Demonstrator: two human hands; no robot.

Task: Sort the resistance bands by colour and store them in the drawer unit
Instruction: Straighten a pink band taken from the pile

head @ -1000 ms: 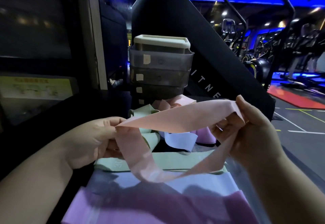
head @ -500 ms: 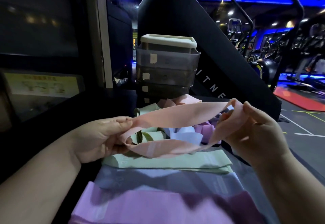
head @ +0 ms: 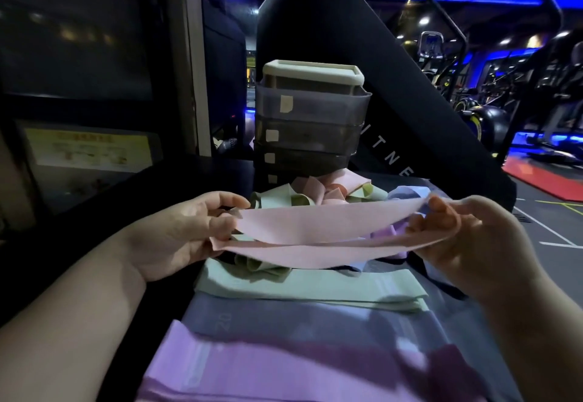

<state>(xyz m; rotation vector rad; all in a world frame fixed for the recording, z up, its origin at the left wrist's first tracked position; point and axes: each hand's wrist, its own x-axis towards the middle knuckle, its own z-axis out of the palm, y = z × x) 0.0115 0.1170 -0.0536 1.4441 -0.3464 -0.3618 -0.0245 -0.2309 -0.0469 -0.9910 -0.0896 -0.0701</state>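
Three flat piles lie sorted on the near bench (head: 189, 174): a green pile (head: 315, 288), a blue-grey pile (head: 299, 319), and nearest, a lilac pile (head: 284, 370). The left hand (head: 189, 234) and right hand (head: 467, 241) each pinch one end of a pink band (head: 315, 231), held taut above the green pile. Farther off, a loose heap (head: 315, 193) of mixed bands lies unsorted before the drawer unit (head: 312, 118), whose drawers look closed. Storing seems not yet begun, and sorting perhaps half done.

The blue-grey pile shows "20". A dark panel (head: 391, 157) to the right reads "ITNE". The drawer tags (head: 286, 103) and the yellow notice (head: 88, 149) at left are illegible.
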